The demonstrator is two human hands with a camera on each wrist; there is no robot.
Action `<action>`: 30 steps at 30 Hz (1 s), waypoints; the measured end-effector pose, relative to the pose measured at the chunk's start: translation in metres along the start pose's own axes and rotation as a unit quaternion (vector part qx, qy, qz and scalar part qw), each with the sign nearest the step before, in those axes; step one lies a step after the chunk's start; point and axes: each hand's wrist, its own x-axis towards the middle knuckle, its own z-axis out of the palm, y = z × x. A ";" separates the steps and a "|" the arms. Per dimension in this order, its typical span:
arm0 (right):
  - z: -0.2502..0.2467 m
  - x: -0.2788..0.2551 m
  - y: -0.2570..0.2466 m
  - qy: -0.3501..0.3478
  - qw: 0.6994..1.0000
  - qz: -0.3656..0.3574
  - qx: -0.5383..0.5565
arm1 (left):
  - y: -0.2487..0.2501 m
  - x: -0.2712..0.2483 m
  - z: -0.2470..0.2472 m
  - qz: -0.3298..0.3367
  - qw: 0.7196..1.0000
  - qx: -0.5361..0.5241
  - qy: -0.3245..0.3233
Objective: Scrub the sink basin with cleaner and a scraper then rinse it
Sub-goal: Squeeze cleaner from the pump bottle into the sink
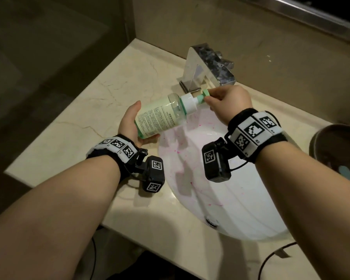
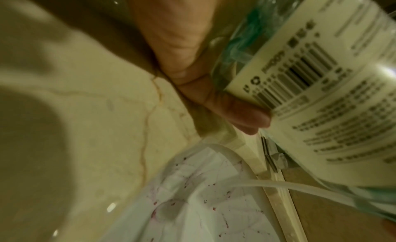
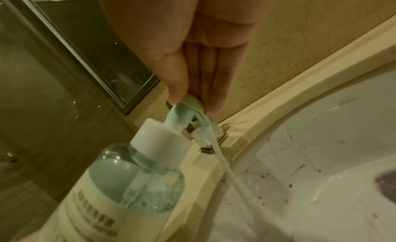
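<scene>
Left grip (image 1: 129, 122) tilts bottle (image 1: 160, 116) — pump (image 1: 205, 93) toward faucet (image 1: 208, 65).

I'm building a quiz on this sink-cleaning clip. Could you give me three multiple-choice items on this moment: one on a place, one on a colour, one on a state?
1. Where does the cleaner bottle sit?
A. Upright on the counter
B. Tilted in the left hand, over the sink basin edge
C. Lying in the basin

2. What colour is the pump head?
A. Red
B. Black
C. Pale green

3. What is the pump doing?
A. Sending a white stream into the basin
B. Capped and dry
C. Lying detached on the counter

Answers: 1 B, the left hand grips its tilted body; 2 C, green above a white collar; 3 A, the right hand pinches the head and a stream leaves the nozzle.
</scene>
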 end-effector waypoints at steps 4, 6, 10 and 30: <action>0.004 -0.002 0.005 -0.008 1.000 0.020 -0.002 | 0.000 0.000 0.000 -0.001 1.000 0.031 -0.003; 0.004 -0.004 0.007 -0.010 1.000 0.025 0.002 | 0.001 0.000 0.000 -0.002 0.999 0.040 -0.006; -0.004 -0.006 0.003 -0.018 0.998 -0.005 -0.058 | 0.004 -0.006 -0.003 -0.011 0.999 0.039 -0.018; -0.011 -0.074 -0.012 -0.048 0.986 -0.139 -0.084 | -0.058 -0.102 -0.040 0.025 0.995 -0.092 0.028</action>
